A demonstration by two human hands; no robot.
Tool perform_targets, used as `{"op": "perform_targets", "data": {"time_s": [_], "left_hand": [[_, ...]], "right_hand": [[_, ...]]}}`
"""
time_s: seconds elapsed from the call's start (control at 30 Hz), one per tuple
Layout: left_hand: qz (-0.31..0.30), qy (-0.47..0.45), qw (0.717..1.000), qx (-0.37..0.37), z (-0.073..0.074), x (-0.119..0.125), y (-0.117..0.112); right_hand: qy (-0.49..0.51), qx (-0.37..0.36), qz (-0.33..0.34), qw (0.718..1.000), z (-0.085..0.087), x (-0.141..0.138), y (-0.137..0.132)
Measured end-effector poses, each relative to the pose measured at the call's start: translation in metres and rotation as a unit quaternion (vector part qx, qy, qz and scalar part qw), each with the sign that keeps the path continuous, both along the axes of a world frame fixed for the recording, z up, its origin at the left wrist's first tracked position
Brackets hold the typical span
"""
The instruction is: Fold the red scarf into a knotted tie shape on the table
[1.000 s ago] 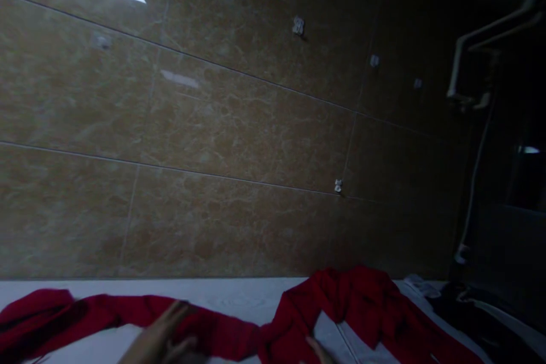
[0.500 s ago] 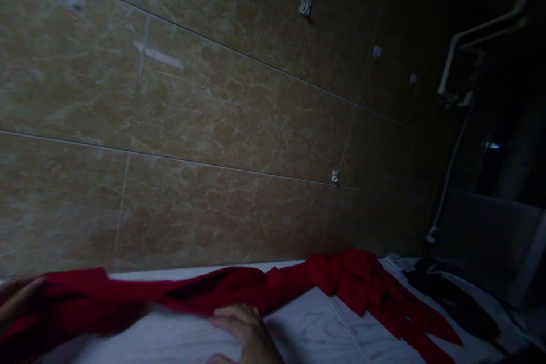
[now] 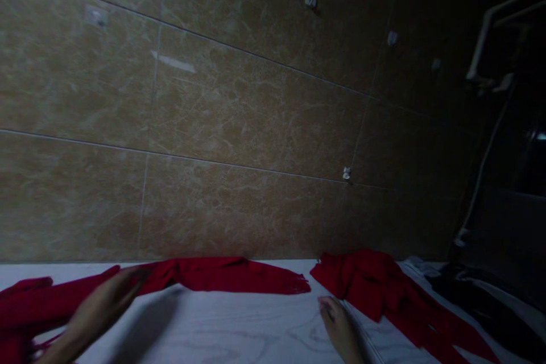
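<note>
A long red cloth strip [image 3: 247, 276], perhaps a garment part, lies along the wall edge of the white surface, its frayed-looking end towards the right. Over its left part reaches my left hand [image 3: 104, 304], slightly blurred, with fingers stretched out and dark at the tips. My right hand [image 3: 339, 327] is just below the gap between the strip's end and a crumpled red cloth pile [image 3: 367, 278]. Its fingers are curled in, and nothing shows in them. More red cloth [image 3: 25, 307] spreads at the far left, partly behind my left forearm.
A white, faintly streaked work surface [image 3: 239, 324] meets a brown marbled tile wall [image 3: 247, 125]. Dark cloth [image 3: 482, 301] lies at the right. White pipes [image 3: 480, 51] and a hanging cable [image 3: 486, 165] are in the dim right corner. Small white fittings [image 3: 347, 173] dot the wall.
The red strip now lies flatter along the wall, with its end apart from the pile. My left hand has come further into view, rightward; my right hand has moved right and curled.
</note>
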State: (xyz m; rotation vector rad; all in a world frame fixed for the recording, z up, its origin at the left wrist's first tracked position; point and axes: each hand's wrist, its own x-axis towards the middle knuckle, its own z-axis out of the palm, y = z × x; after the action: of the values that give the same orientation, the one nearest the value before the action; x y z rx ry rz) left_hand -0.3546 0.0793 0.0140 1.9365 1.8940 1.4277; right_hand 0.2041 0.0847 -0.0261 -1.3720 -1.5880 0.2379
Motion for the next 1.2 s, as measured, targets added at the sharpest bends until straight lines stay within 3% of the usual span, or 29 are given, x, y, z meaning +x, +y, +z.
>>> {"op": "perform_targets", "data": {"time_s": [0.1, 0.2, 0.27, 0.37, 0.5, 0.63, 0.73, 0.83, 0.97, 1.1, 1.2], "left_hand": [[-0.096, 0.026, 0.994, -0.054, -0.004, 0.08, 0.021], [-0.125, 0.097, 0.984, -0.083, -0.007, 0.161, 0.041], [-0.121, 0.127, 0.98, -0.097, -0.01, 0.199, 0.05], [-0.107, 0.157, 0.975, -0.111, -0.02, 0.232, 0.057], [-0.131, 0.195, 0.963, -0.135, -0.04, 0.245, 0.062], [-0.217, 0.192, 0.95, -0.116, -0.056, 0.245, 0.063], [-0.315, 0.158, 0.923, -0.154, -0.054, 0.249, 0.053], [-0.36, 0.123, 0.91, -0.165, -0.037, 0.255, 0.04], [-0.257, 0.092, 0.956, -0.109, -0.022, 0.249, 0.037], [-0.135, 0.096, 0.984, -0.072, -0.031, 0.23, 0.05], [-0.117, 0.143, 0.979, -0.085, -0.039, 0.221, 0.057]], "right_hand": [[-0.013, 0.005, 0.025, 1.0, -0.01, -0.003, 0.012], [-0.034, 0.011, 0.067, 0.997, -0.021, -0.018, 0.027], [-0.053, 0.014, 0.093, 0.994, -0.026, -0.028, 0.042], [-0.083, 0.018, 0.12, 0.989, -0.027, -0.043, 0.067], [-0.109, 0.023, 0.119, 0.987, -0.025, -0.063, 0.095], [-0.157, 0.024, 0.099, 0.982, -0.029, -0.08, 0.1], [-0.177, 0.018, 0.088, 0.98, -0.031, -0.08, 0.091], [-0.186, -0.007, 0.126, 0.974, -0.024, -0.075, 0.081], [-0.168, -0.057, 0.181, 0.967, -0.003, -0.074, 0.069], [-0.161, -0.083, 0.215, 0.96, 0.013, -0.077, 0.058], [-0.182, -0.068, 0.222, 0.955, 0.014, -0.076, 0.053]]}}
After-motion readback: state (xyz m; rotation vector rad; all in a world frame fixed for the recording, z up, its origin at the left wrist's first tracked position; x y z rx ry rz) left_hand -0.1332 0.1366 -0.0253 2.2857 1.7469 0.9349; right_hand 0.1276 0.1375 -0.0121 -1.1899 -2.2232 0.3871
